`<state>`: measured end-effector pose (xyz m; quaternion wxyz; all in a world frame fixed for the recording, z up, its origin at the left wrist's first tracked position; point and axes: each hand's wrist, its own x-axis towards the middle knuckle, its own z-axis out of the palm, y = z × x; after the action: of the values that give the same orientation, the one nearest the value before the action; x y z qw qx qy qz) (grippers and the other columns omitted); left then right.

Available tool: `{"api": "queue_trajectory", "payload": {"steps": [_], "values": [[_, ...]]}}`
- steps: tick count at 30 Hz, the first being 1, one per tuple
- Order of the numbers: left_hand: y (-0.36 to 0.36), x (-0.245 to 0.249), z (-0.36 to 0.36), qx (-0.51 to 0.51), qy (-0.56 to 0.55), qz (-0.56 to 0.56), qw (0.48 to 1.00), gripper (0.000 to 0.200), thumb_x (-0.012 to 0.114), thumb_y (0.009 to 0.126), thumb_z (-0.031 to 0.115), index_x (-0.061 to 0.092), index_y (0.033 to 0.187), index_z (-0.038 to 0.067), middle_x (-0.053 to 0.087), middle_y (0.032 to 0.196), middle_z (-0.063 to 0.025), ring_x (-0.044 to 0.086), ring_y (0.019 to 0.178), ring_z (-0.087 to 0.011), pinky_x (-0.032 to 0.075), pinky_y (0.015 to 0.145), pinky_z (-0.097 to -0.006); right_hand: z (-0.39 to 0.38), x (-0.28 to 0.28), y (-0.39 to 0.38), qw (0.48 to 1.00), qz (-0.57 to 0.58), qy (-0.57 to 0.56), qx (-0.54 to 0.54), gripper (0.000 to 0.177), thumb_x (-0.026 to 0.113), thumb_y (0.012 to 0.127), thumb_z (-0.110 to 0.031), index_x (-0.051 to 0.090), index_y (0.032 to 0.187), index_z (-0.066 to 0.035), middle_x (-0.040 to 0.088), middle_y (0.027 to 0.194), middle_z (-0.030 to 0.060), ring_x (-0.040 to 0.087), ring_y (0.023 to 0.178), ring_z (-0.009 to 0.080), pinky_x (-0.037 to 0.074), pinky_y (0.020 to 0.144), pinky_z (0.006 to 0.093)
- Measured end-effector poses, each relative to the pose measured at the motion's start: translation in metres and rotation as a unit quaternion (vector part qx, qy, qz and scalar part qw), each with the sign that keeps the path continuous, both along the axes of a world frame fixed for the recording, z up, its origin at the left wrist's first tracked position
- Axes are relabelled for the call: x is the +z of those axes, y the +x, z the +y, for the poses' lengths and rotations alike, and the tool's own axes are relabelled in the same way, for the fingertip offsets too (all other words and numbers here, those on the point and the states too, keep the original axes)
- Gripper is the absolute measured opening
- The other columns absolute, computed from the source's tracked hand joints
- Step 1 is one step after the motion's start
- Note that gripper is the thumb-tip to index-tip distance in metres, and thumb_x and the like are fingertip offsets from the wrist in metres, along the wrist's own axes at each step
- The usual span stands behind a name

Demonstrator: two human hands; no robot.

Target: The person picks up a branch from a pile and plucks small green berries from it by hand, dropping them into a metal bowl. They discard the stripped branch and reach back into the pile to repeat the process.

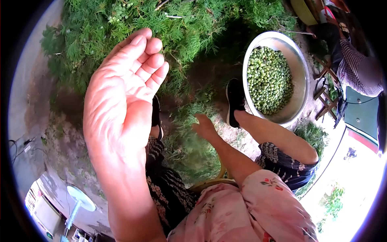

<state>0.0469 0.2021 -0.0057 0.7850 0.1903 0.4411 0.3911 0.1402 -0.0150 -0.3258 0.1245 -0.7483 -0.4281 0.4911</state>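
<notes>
Raised close to the camera, my left hand (127, 86) shows its palm, with the fingers loosely curved and nothing in it. Behind its fingertips spreads a large heap of green feathery sprigs (193, 28). My right hand (204, 127) is low between my legs, over a smaller bed of loose sprigs (193, 149). Its fingers are small and blurred, and whether they hold anything cannot be made out. To the right of my right foot stands a wide metal basin (299, 84), holding many small round green cones (268, 78).
Another person in a checked top (352, 66) sits at the upper right, near a wooden folding frame (327, 88) and a yellowish container (303, 12). A pale fan (80, 198) stands at the lower left by the wall. My black shoe (235, 101) is beside the basin.
</notes>
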Motion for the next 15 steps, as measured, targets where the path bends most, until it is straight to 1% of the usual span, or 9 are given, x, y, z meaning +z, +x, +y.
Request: {"api": "queue_trajectory", "payload": {"steps": [1,4,5,6,8,9,12,13,15], "values": [[0.001,0.000,-0.001,0.000,-0.003,0.001,1.000,0.020,0.059,0.084,0.008,0.057,0.102,0.000,0.060,0.083,-0.0038,0.054,0.073,-0.0119,0.047,0.078,-0.0289,0.000,-0.003,-0.006,0.999,-0.017,0.022,-0.029,0.063,0.064,0.075,-0.024,0.039,0.130,-0.004,0.039,0.133,0.0182,0.040,0.120,0.0352,0.037,0.097,0.0432],[0.003,-0.001,-0.003,0.006,-0.006,-0.006,1.000,0.020,0.058,0.084,0.008,0.057,0.102,-0.001,0.060,0.082,-0.0038,0.055,0.072,-0.0122,0.047,0.078,-0.0291,0.004,0.000,-0.027,0.990,-0.104,-0.078,0.060,0.065,0.067,0.076,-0.023,0.035,0.132,-0.008,0.032,0.135,0.0153,0.037,0.120,0.0363,0.039,0.092,0.0501],[0.003,-0.002,-0.003,0.003,-0.001,-0.010,1.000,0.020,0.058,0.085,0.007,0.057,0.103,-0.001,0.060,0.082,-0.0040,0.055,0.072,-0.0125,0.047,0.078,-0.0292,-0.005,-0.019,-0.038,0.987,-0.106,-0.062,0.103,0.062,0.065,0.077,-0.025,0.037,0.131,-0.010,0.031,0.136,0.0119,0.032,0.124,0.0355,0.037,0.095,0.0517],[0.002,-0.002,-0.002,0.002,0.002,-0.007,1.000,0.021,0.058,0.085,0.007,0.057,0.103,-0.001,0.060,0.082,-0.0040,0.055,0.072,-0.0126,0.047,0.078,-0.0293,-0.014,-0.037,-0.047,0.981,-0.062,-0.091,0.159,0.061,0.064,0.078,-0.025,0.037,0.132,-0.013,0.031,0.136,0.0108,0.032,0.124,0.0355,0.036,0.096,0.0515],[0.003,0.000,-0.002,-0.001,0.003,-0.003,1.000,0.021,0.058,0.084,0.008,0.057,0.104,-0.001,0.060,0.083,-0.0039,0.055,0.072,-0.0127,0.047,0.078,-0.0294,-0.020,-0.047,-0.058,0.952,0.026,-0.150,0.265,0.059,0.062,0.079,-0.026,0.037,0.132,-0.017,0.032,0.136,0.0085,0.032,0.124,0.0356,0.034,0.098,0.0512],[0.002,0.000,-0.001,-0.003,0.005,0.000,1.000,0.023,0.058,0.085,0.008,0.056,0.105,-0.001,0.060,0.084,-0.0041,0.056,0.074,-0.0129,0.047,0.079,-0.0297,-0.040,-0.070,-0.065,0.958,0.053,-0.091,0.267,0.049,0.059,0.081,-0.022,0.045,0.127,-0.021,0.034,0.135,0.0059,0.038,0.120,0.0327,0.041,0.093,0.0487],[-0.001,-0.005,-0.001,-0.015,0.013,-0.017,1.000,0.023,0.058,0.085,0.008,0.056,0.106,-0.001,0.060,0.085,-0.0043,0.056,0.075,-0.0131,0.047,0.080,-0.0298,-0.031,-0.066,-0.053,0.948,0.017,-0.045,0.315,0.036,0.056,0.081,-0.016,0.054,0.117,-0.018,0.044,0.127,0.0057,0.049,0.110,0.0269,0.049,0.082,0.0434],[0.001,-0.003,-0.004,-0.009,0.023,-0.028,0.999,0.024,0.057,0.085,0.008,0.055,0.107,-0.001,0.060,0.085,-0.0044,0.056,0.075,-0.0132,0.047,0.079,-0.0299,-0.033,-0.069,-0.044,0.975,-0.029,0.031,0.218,0.022,0.053,0.080,-0.012,0.059,0.101,-0.013,0.054,0.110,0.0057,0.057,0.095,0.0234,0.053,0.072,0.0377],[0.008,0.005,-0.011,0.002,0.036,-0.042,0.998,0.024,0.057,0.085,0.008,0.055,0.107,-0.001,0.060,0.085,-0.0045,0.055,0.075,-0.0135,0.047,0.079,-0.0300,-0.022,-0.054,-0.015,0.988,-0.091,0.120,0.044,0.016,0.053,0.079,-0.009,0.061,0.093,-0.012,0.060,0.092,0.0084,0.059,0.084,0.0247,0.052,0.068,0.0362]]}}
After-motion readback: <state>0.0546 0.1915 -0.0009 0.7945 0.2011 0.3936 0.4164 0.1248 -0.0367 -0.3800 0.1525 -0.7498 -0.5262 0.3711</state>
